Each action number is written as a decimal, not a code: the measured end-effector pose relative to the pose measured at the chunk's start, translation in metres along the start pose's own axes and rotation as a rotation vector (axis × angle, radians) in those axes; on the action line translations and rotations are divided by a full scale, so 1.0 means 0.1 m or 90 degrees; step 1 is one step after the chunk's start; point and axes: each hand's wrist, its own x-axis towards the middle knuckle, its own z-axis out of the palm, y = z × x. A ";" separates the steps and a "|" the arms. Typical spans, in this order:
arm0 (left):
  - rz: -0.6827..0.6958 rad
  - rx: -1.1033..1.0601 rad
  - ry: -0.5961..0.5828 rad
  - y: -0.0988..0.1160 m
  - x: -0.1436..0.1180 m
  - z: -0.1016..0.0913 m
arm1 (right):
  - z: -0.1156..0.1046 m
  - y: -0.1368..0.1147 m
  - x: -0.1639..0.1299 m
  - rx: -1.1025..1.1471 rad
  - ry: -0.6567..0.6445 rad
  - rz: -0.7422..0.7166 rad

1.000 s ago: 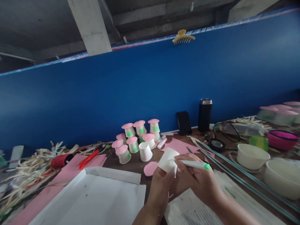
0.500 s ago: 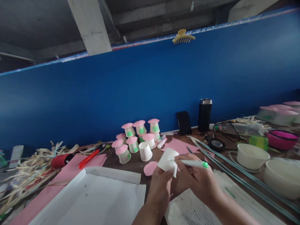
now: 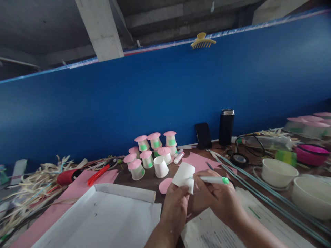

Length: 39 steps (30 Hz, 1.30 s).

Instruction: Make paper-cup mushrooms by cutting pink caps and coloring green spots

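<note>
My left hand (image 3: 176,203) grips a white paper cup (image 3: 184,175), tilted, with the thumb across its lower part. In my right hand (image 3: 216,193) is a white marker with a green end (image 3: 213,179), its tip at the right side of the cup. A pink paper disc (image 3: 165,186) lies just left of the cup. Behind it stands a plain white paper cup (image 3: 160,167), upside down. Beside that is a group of upturned cups with pink paper tops (image 3: 146,159) and green patches, some stacked.
At front left lies a white shallow box lid (image 3: 124,220), with pink sheets and a straw pile (image 3: 33,193) beyond. To the right are pale blue strips (image 3: 258,186), white bowls (image 3: 279,172), a black flask (image 3: 226,127) and a phone (image 3: 203,135). A blue panel rises behind.
My left hand has turned the paper cup slightly, and a curled edge at its lower right now looks straighter. My right hand keeps the marker in nearly the same place.
</note>
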 end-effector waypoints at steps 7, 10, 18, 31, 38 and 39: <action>-0.017 0.000 0.055 0.00 0.00 -0.02 | 0.03 0.02 -0.01 0.000 -0.002 0.005; -0.020 -0.005 0.061 0.00 0.00 -0.03 | 0.03 0.03 -0.01 -0.005 0.003 0.001; -0.019 -0.039 0.036 0.00 0.01 -0.05 | -0.01 0.01 0.00 0.037 0.026 -0.037; -0.038 -0.049 -0.102 0.09 0.02 -0.09 | -0.08 0.02 -0.03 0.045 0.106 -0.113; -0.017 -0.014 -0.141 0.10 0.04 -0.05 | -0.07 0.05 -0.01 0.036 0.086 -0.112; -0.017 -0.013 -0.141 0.10 0.04 -0.05 | -0.07 0.05 -0.02 0.035 0.082 -0.114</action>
